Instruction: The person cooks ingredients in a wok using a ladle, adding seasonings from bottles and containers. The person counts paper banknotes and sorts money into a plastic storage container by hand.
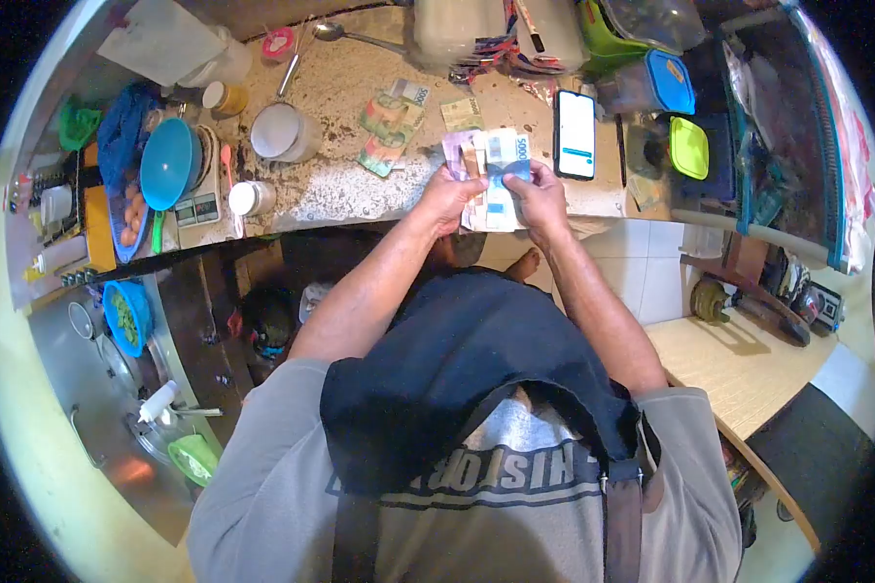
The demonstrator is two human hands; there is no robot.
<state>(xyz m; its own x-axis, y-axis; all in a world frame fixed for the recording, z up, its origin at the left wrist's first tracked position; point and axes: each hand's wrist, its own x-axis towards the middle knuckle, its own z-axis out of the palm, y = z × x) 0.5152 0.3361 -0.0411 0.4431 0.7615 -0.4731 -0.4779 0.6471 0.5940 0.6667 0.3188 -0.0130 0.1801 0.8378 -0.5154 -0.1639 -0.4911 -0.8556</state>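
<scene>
Between both hands is a fanned stack of banknotes (501, 204), with a blue note on the right and purple and brownish ones on the left. My left hand (449, 199) grips the stack's left side, thumb on top. On its right edge my right hand (542, 201) is closed, thumb across the blue note. More banknotes (391, 126), greenish and orange, lie spread on the worn counter (345, 189) beyond my left hand. A single greenish note (462, 114) rests just past the stack. To the right, a phone (576, 136) with a lit screen lies flat.
On the left stand a white-lidded tub (280, 133), a small white jar (252, 198), a kitchen scale (199, 210) and a turquoise bowl (171, 164). Lidded plastic boxes (670, 82) are stacked at right. A ladle (360, 37) lies at the back. A wooden table (739, 374) stands right of me.
</scene>
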